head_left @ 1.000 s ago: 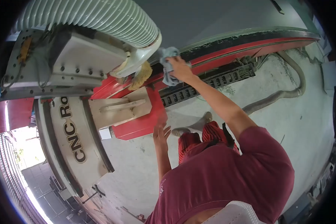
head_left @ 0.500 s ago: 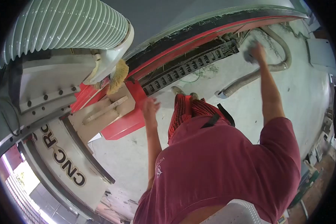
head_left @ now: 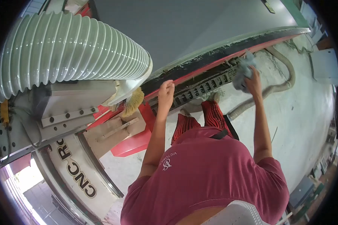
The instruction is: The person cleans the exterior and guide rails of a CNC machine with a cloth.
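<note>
A crumpled grey-blue cloth [head_left: 241, 77] hangs from my right hand [head_left: 254, 83], whose fingers are closed round it. It overlaps the far end of the black slotted cable chain [head_left: 202, 90] beside the machine bed. My left hand [head_left: 165, 95] is raised near the bed's red and black side edge [head_left: 184, 77], its fingers loosely bent with nothing visible in them. The large flat grey machine bed [head_left: 199, 30] lies beyond both hands.
A thick ribbed hose [head_left: 75, 47] runs in from the left to a yellowish brush [head_left: 133, 102]. Below are a red machine part [head_left: 133, 144] and a beam lettered CNC [head_left: 77, 174]. A thinner hose [head_left: 279, 88] curves across the floor at right.
My right hand has brought the cloth in toward the bed's edge, and the cloth now shows more fully. My left hand has moved up and right, closer to that edge. The view has shifted.
</note>
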Demonstrator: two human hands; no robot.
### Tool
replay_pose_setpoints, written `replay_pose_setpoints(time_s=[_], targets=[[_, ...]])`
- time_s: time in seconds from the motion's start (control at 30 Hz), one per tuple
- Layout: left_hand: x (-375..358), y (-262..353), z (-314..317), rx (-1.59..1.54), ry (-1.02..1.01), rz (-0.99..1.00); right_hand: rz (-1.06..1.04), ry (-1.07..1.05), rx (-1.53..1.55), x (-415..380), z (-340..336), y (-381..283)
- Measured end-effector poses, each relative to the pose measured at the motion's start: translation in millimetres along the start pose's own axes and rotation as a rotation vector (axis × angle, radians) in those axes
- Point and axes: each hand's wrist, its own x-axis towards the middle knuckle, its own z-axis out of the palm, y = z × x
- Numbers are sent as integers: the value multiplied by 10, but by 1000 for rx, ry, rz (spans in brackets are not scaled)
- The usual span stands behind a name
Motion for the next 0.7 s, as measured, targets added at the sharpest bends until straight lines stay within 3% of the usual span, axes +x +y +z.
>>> replay_pose_setpoints(time_s=[0.07, 0.1, 0.17, 0.2, 0.23, 0.3, 0.33, 0.4, 0.43, 0.5, 0.57, 0.6, 0.63, 0.67, 0.7], targets=[[36, 42, 14, 8, -10, -51, -331, -23, 14, 451, 338, -832], [28, 7, 20, -12, 13, -7, -357, -155, 195, 593, 456, -1325], [9, -124, 64, -56, 72, -92, -466, -304, 171, 786, 1021, -1885], [-28, -136, 75, -117, 84, -46, -581, -191, 95, 805, 1450, -2110], [-42, -75, 94, -13, 135, -112, -537, -385, 12, 806, 1665, -2424], [-116, -44, 168, -145, 202, -136, -615, -644, -61, 750, 2235, -2700], [-141, 31, 251, -144, 210, -127, -667, -618, -95, 658, 2582, -2666], [-123, 205, 322, -140, 375, -330, -675, -678, -97, 782, 2428, -2697], [-64, 211, 334, -127, 384, -338, -640, -739, -92, 835, 2416, -2660], [26, 145, 370, -98, 472, -327, -616, -760, -67, 966, 2329, -2426], [293, 82, 420, 21, 553, -132, -550, -761, -104, 1315, 2179, -2073], [468, 60, 435, 212, 596, -65, -526, -635, 2, 1473, 2049, -1802], [694, 43, 449, 399, 634, 5, -465, -643, -60, 1701, 1798, -1619], [932, 80, 505, 397, 668, 12, -682, -307, -120, 1896, 2011, -1078], [1176, 113, 573, 396, 704, 19, -586, -374, -115, 2173, 1851, -666]])
